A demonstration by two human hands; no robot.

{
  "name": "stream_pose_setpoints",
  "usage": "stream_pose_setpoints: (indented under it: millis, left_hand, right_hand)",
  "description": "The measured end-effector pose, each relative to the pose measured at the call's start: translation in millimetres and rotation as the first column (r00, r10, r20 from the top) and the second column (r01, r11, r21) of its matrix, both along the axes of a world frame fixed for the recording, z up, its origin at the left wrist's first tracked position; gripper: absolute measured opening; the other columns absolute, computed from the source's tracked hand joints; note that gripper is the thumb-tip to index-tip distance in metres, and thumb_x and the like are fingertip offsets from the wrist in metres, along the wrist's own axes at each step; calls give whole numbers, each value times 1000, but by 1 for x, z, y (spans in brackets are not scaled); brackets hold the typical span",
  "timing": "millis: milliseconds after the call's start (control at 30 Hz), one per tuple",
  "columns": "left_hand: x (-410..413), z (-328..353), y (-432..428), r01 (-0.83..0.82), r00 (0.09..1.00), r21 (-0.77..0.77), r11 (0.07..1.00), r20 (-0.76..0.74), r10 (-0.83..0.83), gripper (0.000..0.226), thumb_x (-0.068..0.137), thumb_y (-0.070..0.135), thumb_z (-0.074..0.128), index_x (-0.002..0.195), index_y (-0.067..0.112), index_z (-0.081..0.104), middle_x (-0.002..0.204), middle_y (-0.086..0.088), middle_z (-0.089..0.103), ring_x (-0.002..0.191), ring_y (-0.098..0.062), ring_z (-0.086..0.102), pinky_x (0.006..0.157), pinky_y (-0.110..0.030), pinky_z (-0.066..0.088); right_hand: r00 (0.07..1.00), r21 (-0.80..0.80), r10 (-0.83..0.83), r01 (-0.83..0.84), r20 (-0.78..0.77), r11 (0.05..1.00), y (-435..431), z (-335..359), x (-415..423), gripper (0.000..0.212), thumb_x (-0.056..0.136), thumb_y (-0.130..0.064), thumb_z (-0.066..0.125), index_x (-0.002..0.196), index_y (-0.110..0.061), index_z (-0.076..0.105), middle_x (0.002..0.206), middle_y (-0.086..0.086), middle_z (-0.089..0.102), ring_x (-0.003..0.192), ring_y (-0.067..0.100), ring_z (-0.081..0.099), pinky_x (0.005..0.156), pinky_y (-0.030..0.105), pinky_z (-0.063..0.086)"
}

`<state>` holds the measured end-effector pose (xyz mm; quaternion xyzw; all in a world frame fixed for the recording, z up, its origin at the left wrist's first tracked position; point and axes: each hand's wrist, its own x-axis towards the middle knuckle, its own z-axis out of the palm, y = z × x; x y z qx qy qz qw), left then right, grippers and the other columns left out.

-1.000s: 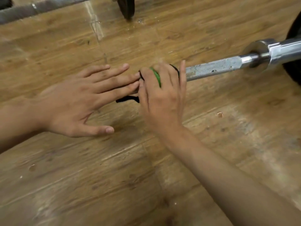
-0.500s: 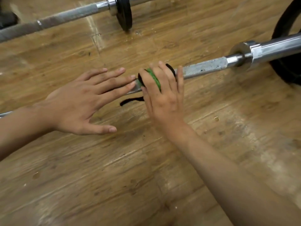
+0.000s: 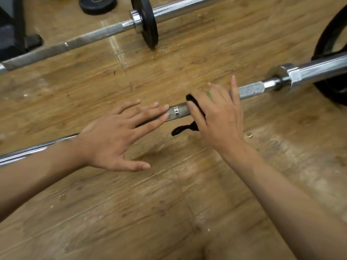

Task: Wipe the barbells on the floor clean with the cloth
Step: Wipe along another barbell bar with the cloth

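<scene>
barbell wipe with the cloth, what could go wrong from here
The near barbell could roll, since the right hand only presses the cloth on it flat and the left hand rests fingertips on it. The cloth's loose tail hangs by the speckled floor and may pick up grit.

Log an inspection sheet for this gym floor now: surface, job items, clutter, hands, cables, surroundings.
Surface: wooden floor, scuffed, with pale worn patches.
Job's things: near barbell on the floor; black-and-green cloth draped over its shaft; far barbell lies beyond, untouched.
Clutter: small crumbs scattered about; loose plate lying flat at the top edge.
Hands: left hand rests on the near shaft, fingers straight; right hand presses the cloth onto the shaft.
Cables: nothing seen.
Surroundings: dark frame at top left, partly cut off.
</scene>
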<state>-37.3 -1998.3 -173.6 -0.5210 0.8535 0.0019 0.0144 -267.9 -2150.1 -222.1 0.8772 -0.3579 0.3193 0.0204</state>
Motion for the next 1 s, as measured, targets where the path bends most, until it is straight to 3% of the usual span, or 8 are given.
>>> stream_pose_setpoints:
  millis: [100,200,433,600,667,767,867,1000]
  left_hand:
    - [-11,0,12,12,1000,-7,1000,1,-12,103,96,82,29,167,9,15,176,-9,8,162,-26,13,127,-55,18]
    - [-24,0,27,22,1000,-14,1000,-5,-22,103,96,81,29,166,8,18,175,-12,8,162,-28,12,127,-55,16]
    - [-61,1,65,54,999,-15,998,6,-54,102,97,80,32,164,4,25,175,-15,10,162,-31,8,128,-51,14]
    - [-87,-2,93,52,996,30,998,-71,-49,100,97,77,38,167,8,17,176,-12,5,162,-30,6,127,-50,15]
    - [-96,-1,102,47,989,45,998,-140,-40,97,99,73,41,167,10,13,176,-10,4,163,-27,6,125,-45,19]
    - [-102,4,103,81,980,56,995,-185,-69,93,100,62,50,168,10,12,176,-8,6,162,-21,11,124,-38,22]
    - [-112,2,95,173,976,47,984,-143,-164,90,102,57,50,167,9,11,176,-9,7,162,-23,12,125,-40,20]
    - [-131,-5,99,230,967,-11,973,-108,-230,86,103,50,51,167,7,12,176,-10,5,162,-26,8,125,-46,18]
  right_hand:
    - [974,113,-226,224,-2,968,-26,9,-45,39,108,-39,41,111,-14,71,113,14,70,129,32,56,127,51,16]
    - [901,198,-432,420,19,885,-12,21,-47,35,102,-34,47,102,-11,73,99,18,67,110,38,59,122,53,27]
    - [996,34,44,-42,-81,999,69,13,-50,29,104,-35,51,109,-17,74,88,8,63,91,32,62,125,48,25]
    - [944,147,-330,327,-6,933,46,13,-138,33,103,-31,47,119,-15,71,124,10,66,131,31,53,128,51,13]
    - [893,164,-450,444,4,881,61,14,-139,31,103,-26,47,118,-12,70,122,14,65,130,35,52,125,52,21]
    - [953,154,-303,298,10,942,97,16,-113,29,101,-22,46,107,-8,71,100,14,65,102,40,59,115,55,35]
    - [996,124,-46,55,-78,991,118,19,-127,33,104,-24,43,119,-8,67,103,8,68,99,30,60,123,44,27]
    - [942,57,-311,319,-126,946,99,23,-197,30,108,-28,44,121,-10,65,131,10,64,125,31,57,127,46,20]
